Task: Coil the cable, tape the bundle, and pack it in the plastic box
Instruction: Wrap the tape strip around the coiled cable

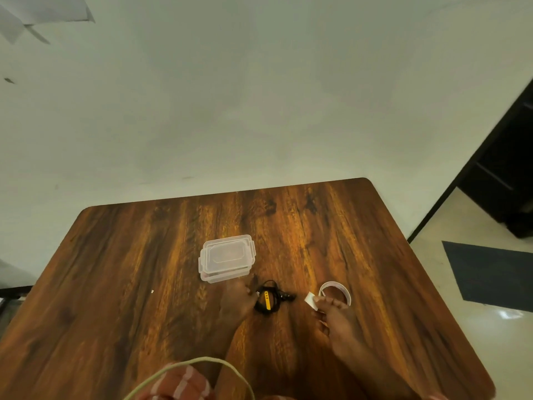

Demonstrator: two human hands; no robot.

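- Nearest the camera: a pale cord (pixel 202 363) loops across the bottom edge, over red-and-white striped fabric (pixel 178 383).
- Both forearms reach forward over a dark wood-grain table (pixel 115 284).
- Right hand (pixel 336 316): thumb and fingertips pinch a short white piece of tape (pixel 311 300), held just left of the tape roll (pixel 335 293). Grip is clenched on the tape piece; the other fingers curl under.
- Tape roll lies flat on the table, right of centre, touching or just behind the right fingertips; exact contact unclear.
- Left hand (pixel 238 298): resting on the table, fingertips against the left side of the cable bundle (pixel 271 297). It appears to pin or pinch the coil; whether the fingers close around it I cannot tell.
- Cable bundle: black, coiled small, with a yellow band or tag across it, one black end sticking out to the right. It lies on the table between the two hands, outside the box.
- Plastic box (pixel 227 257): clear, rectangular, lid on, just beyond the left hand and to the left of the cable.
- Small white scrap (pixel 152 291) on the table, left of the left hand.
- Farther: pale wall (pixel 259 96); dark mat (pixel 490 272) on light floor at right.
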